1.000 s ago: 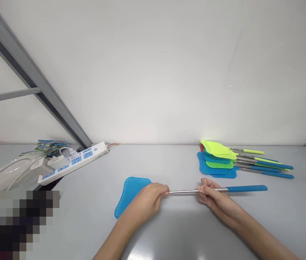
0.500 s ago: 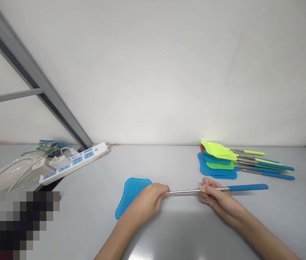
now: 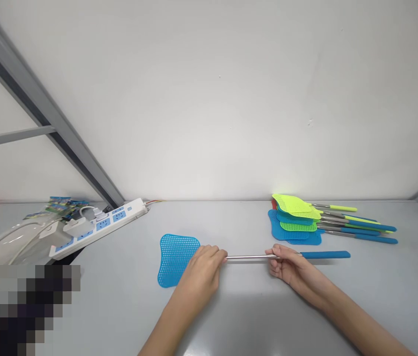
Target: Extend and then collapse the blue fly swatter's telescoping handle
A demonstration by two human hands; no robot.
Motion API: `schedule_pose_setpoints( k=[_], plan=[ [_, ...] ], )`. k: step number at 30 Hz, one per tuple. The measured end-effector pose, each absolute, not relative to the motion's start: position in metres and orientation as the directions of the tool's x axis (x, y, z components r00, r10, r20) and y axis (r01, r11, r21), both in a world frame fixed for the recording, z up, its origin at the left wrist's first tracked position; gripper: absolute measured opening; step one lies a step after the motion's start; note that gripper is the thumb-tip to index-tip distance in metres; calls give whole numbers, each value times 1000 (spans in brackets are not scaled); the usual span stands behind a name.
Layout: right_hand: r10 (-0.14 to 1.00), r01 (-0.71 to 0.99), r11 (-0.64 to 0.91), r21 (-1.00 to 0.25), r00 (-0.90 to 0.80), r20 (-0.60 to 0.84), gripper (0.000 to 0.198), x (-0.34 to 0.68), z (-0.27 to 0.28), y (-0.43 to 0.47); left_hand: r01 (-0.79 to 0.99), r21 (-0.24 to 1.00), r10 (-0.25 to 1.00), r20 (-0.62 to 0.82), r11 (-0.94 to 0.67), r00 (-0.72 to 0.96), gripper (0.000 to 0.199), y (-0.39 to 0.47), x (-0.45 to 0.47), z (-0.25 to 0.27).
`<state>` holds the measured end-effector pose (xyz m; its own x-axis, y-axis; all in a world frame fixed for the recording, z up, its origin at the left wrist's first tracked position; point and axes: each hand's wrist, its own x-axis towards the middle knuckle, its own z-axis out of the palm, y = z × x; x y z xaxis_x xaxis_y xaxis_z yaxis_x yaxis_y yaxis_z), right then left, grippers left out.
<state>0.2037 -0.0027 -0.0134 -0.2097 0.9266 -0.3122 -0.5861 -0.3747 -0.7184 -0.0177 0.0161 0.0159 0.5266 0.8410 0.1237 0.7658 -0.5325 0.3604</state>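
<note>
A blue fly swatter (image 3: 174, 259) with a perforated head, a thin metal shaft and a blue grip lies across both my hands, its head to the left. My left hand (image 3: 205, 269) is closed around the shaft just beside the head and covers the neck. Farther right, my right hand (image 3: 286, 267) pinches the metal shaft between thumb and fingers, close to where the blue grip starts. Behind the right hand, several yellow, green and blue fly swatters (image 3: 294, 205) are stacked, heads left and handles right.
On the left, a white power strip (image 3: 101, 230) with plugs and cables lies on the grey table (image 3: 120, 296). Clear plastic bags (image 3: 7, 237) and colourful packets (image 3: 64, 203) are near it. A pale wall (image 3: 212, 123) rises behind, with a grey metal frame (image 3: 71, 148) on the left.
The swatter's head has turned flatter towards me and its shaft has become more level. My hands are slightly closer together, the right one shifted a little left along with the grip.
</note>
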Motion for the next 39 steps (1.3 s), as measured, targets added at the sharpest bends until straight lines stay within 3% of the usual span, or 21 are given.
schedule_pose_setpoints(
  k=[16,39],
  plan=[
    [907,-598,-418,-684,-311,-283,20,186,-23,-11,755,245,794,219,-608,567,29,-5,13,-1],
    [884,-570,-451,-687,-391,-255,17,173,-21,-20,771,218,797,270,-598,541,22,-8,20,-9]
  ],
)
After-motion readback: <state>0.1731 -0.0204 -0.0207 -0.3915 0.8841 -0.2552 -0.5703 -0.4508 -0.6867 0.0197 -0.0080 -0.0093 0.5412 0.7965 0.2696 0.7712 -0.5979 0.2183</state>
